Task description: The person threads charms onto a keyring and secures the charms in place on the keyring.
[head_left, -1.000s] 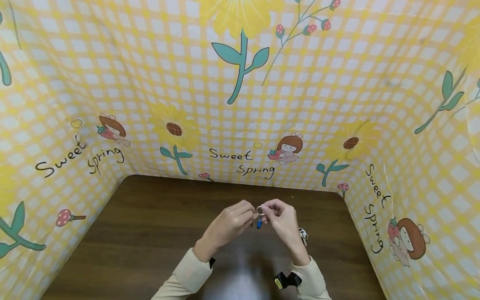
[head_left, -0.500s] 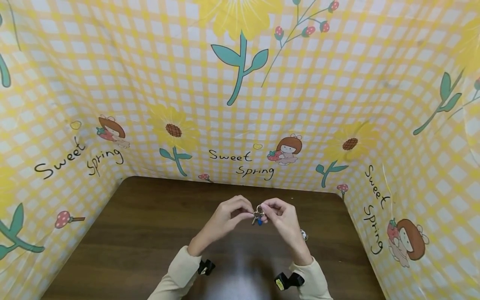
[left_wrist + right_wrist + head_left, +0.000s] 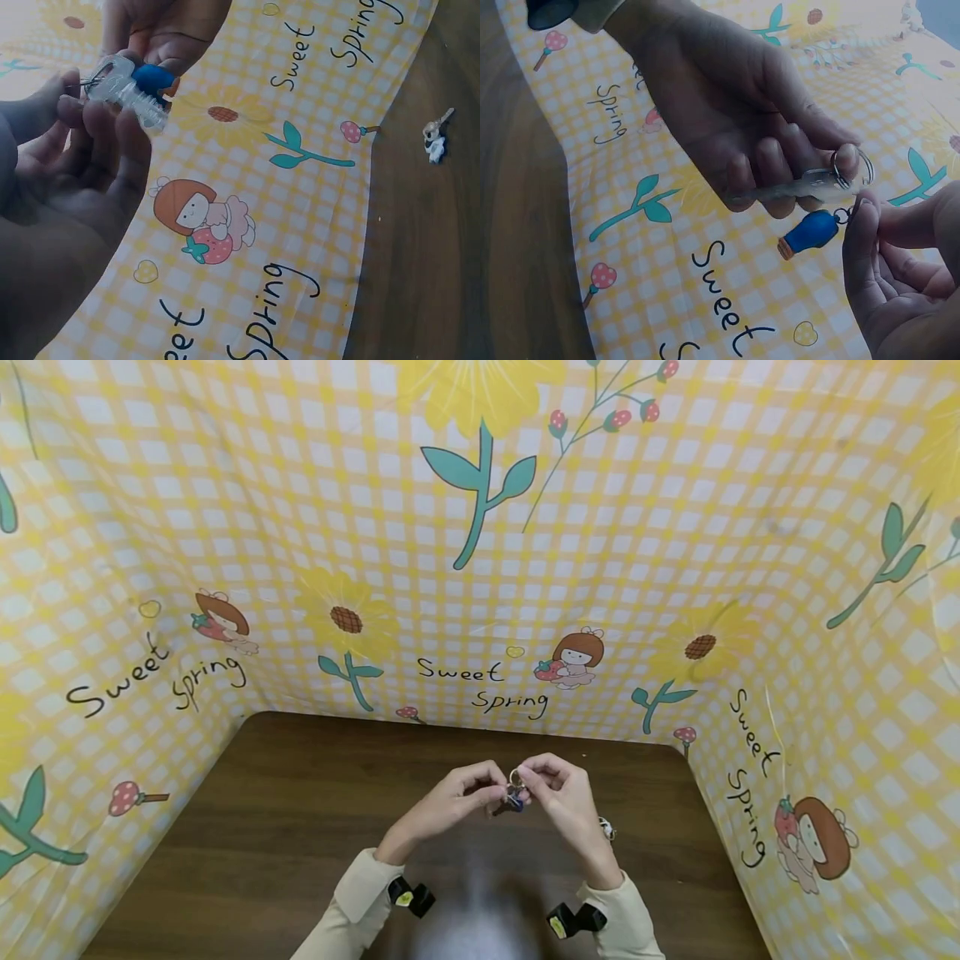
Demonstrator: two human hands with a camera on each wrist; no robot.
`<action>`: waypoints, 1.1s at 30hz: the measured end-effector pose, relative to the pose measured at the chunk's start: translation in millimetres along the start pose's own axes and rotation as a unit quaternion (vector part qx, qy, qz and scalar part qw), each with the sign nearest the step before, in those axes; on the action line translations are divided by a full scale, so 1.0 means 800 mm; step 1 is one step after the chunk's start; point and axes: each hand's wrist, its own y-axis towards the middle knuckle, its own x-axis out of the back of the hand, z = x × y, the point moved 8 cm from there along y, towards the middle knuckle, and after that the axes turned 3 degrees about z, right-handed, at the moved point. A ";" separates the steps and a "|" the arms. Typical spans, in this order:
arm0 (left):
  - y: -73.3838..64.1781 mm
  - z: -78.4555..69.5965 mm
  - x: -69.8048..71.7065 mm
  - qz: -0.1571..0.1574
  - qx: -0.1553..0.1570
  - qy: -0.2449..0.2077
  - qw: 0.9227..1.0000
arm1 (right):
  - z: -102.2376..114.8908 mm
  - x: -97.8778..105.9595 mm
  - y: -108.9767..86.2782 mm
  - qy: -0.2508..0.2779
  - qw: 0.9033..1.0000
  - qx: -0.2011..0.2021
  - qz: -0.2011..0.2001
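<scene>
Both hands meet over the table around a key ring (image 3: 865,166). My left hand (image 3: 453,795) pinches its wire between thumb and index finger. Across that hand's other fingertips lies a pale metal key (image 3: 129,90), its toothed blade pointing away from the ring. My right hand (image 3: 558,787) pinches the ring from the other side with thumb and forefinger. A blue charm with an orange end (image 3: 810,231) hangs from a small link by the right fingertips, beside the key. In the head view the fingers partly cover the key and charm.
A second key with a black-and-white charm (image 3: 435,142) lies on the dark wooden table (image 3: 315,827), partly behind the right wrist in the head view. Yellow checked cloth (image 3: 480,610) walls the table at the back and sides. Black wrist cameras (image 3: 576,921) sit under the cuffs.
The left hand first leaves the ring with its thumb extended, then takes hold close to it. The key and blue charm, hanging earlier, now tilt toward the left fingers. The right hand stays nearly still.
</scene>
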 end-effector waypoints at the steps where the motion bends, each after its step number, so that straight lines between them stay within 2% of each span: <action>1: 0.000 -0.001 -0.001 0.012 0.002 0.002 1.000 | 0.001 0.000 0.000 -0.006 1.000 0.001 0.004; 4: 0.001 -0.003 -0.001 0.037 0.011 0.033 0.999 | 0.004 -0.002 0.000 -0.033 0.999 0.004 0.021; 6: 0.002 -0.008 0.000 0.040 0.011 0.072 0.997 | 0.007 -0.002 0.000 -0.055 0.998 0.010 0.029; 9: 0.006 -0.020 0.001 0.032 -0.008 0.142 0.989 | 0.007 -0.002 -0.001 -0.084 0.996 0.009 0.033; 11: 0.007 -0.030 0.001 0.015 -0.025 0.191 0.981 | 0.006 -0.002 -0.001 -0.091 0.995 0.005 0.027; 13: 0.007 -0.038 -0.001 -0.006 -0.043 0.241 0.970 | 0.005 -0.001 -0.001 -0.094 0.995 0.001 0.018; 15: 0.005 -0.044 -0.004 -0.027 -0.058 0.292 0.954 | 0.004 -0.001 -0.001 -0.096 0.995 0.000 0.007; 18: 0.002 -0.051 -0.012 -0.049 -0.090 0.368 0.924 | 0.006 0.000 -0.001 -0.097 0.995 0.005 -0.010; 20: 0.001 -0.056 -0.018 -0.062 -0.112 0.402 0.906 | 0.007 0.000 -0.001 -0.096 0.995 0.007 -0.018; 22: -0.001 -0.059 -0.022 -0.074 -0.130 0.422 0.894 | 0.008 0.000 -0.001 -0.095 0.995 0.010 -0.020; 24: -0.003 -0.060 -0.023 -0.087 -0.134 0.427 0.890 | 0.009 0.000 -0.001 -0.100 0.995 0.013 -0.020; 31: -0.006 -0.053 -0.024 -0.117 -0.121 0.426 0.889 | 0.011 -0.002 -0.003 -0.133 0.991 0.031 -0.016; 33: -0.007 -0.053 -0.024 -0.128 -0.122 0.436 0.882 | 0.011 -0.002 -0.003 -0.129 0.991 0.038 -0.018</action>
